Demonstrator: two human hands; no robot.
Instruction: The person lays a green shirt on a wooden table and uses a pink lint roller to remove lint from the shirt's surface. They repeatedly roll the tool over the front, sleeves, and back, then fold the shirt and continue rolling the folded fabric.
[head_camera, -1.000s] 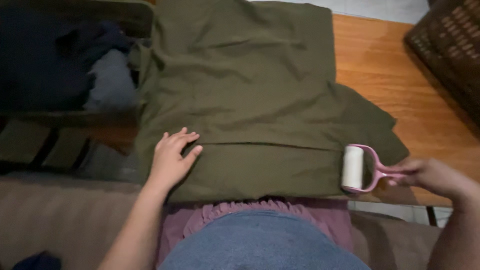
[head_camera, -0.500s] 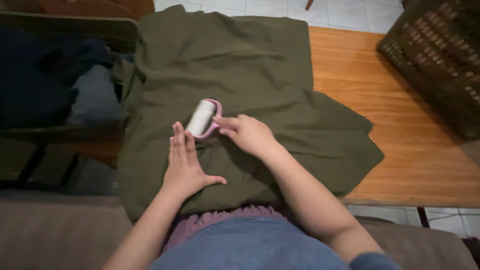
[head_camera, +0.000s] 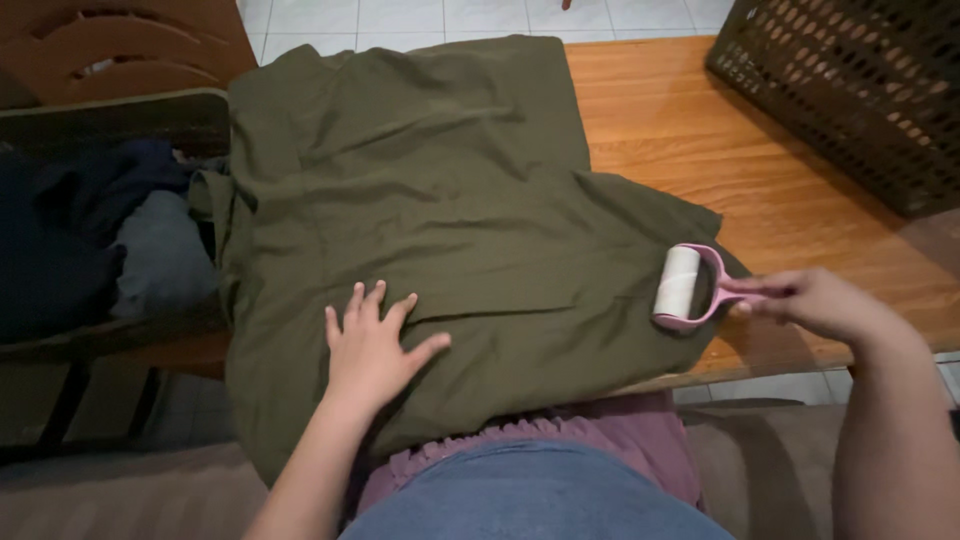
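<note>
While flat and open on the olive garment (head_camera: 440, 210), left hand (head_camera: 372, 345); right hand (head_camera: 815, 300) gripping pink lint roller (head_camera: 685, 287).

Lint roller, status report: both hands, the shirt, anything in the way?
Right hand grips pink lint roller at olive shirt's right edge. Left hand flat on shirt. Dark basket off right, clear.

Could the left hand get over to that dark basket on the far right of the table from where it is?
Probably not easily. The left hand lies flat on the green garment, while the dark basket sits at the table's far right corner, beyond the right hand holding the lint roller.
</note>
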